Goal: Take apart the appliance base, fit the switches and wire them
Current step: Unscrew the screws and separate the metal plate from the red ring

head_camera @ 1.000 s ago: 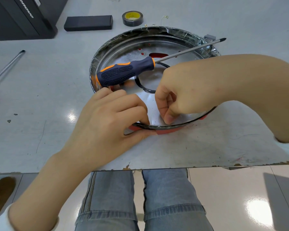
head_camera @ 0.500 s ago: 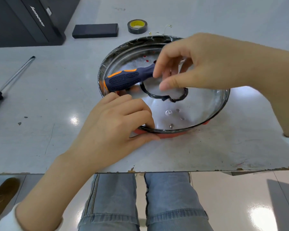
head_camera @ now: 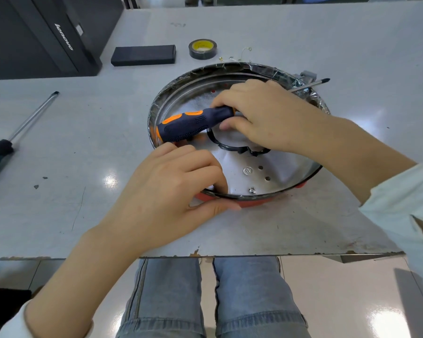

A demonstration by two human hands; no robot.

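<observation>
Appliance base (head_camera: 300, 172), a round shiny metal pan on a red underside, sits on the grey tabletop (head_camera: 83, 147) near its front edge, dead ahead of the person. Right hand (head_camera: 266, 118) is over the middle of the pan, fingers curled round the front end of the screwdriver (head_camera: 195, 123) handle where it meets the shaft; thumb under, index on top. Handle is dark blue and orange, pointing left and lying across the pan's left rim; shaft runs out to the right past the far rim, tip (head_camera: 325, 80) clear of the pan. Left hand (head_camera: 171, 191) grips the near rim: fingers hooked inside, thumb pressed flat along the red outer edge. Inside the pan: black ring (head_camera: 232, 148) lying on the floor just below the right hand, partly hidden by it, plus a few small holes and a screw (head_camera: 251, 190) near the front wall. Second screwdriver (head_camera: 17, 128) lies well off to the left on the tabletop. Behind the pan: roll of black tape (head_camera: 202, 49) with yellow core, flat black box (head_camera: 143, 55) beside it, computer tower (head_camera: 42, 35) at far left.
</observation>
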